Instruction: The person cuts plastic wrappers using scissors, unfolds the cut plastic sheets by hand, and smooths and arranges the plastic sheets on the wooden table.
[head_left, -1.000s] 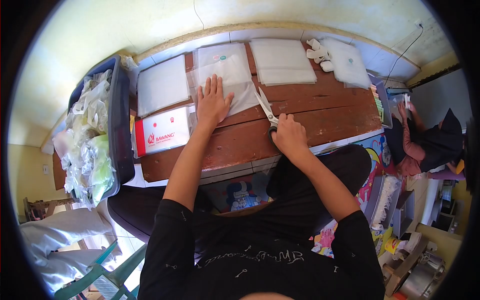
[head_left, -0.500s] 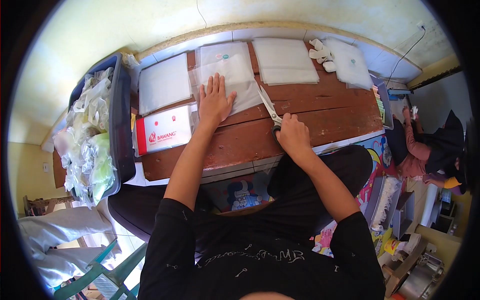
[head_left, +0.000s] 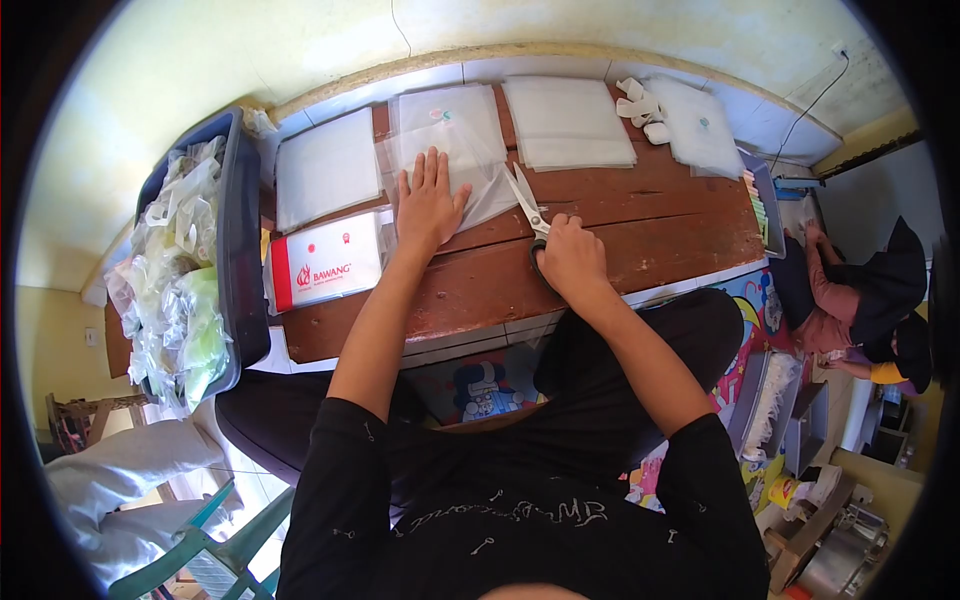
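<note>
My left hand (head_left: 431,203) lies flat, fingers spread, on a clear plastic bag (head_left: 480,170) at the middle of the brown wooden table (head_left: 640,235). My right hand (head_left: 573,256) is closed around the black handle of a pair of scissors (head_left: 530,208). Their blades point up and left, with the tips by the right edge of the bag, slightly apart; whether they touch the plastic I cannot tell. Close to my left wrist is a red and white pack marked BAWANG (head_left: 335,264).
Stacks of clear plastic sheets (head_left: 330,168) (head_left: 570,122) lie left and right of the bag. A plastic pile (head_left: 697,125) and white rolls (head_left: 638,103) sit at the far right. A dark bin (head_left: 240,290) of crumpled plastic stands left. Two people (head_left: 830,290) sit at right.
My right hand has moved a little left with the scissors, bringing the blades to the bag's edge. The bag's right side has lifted or creased. My left hand stays in place.
</note>
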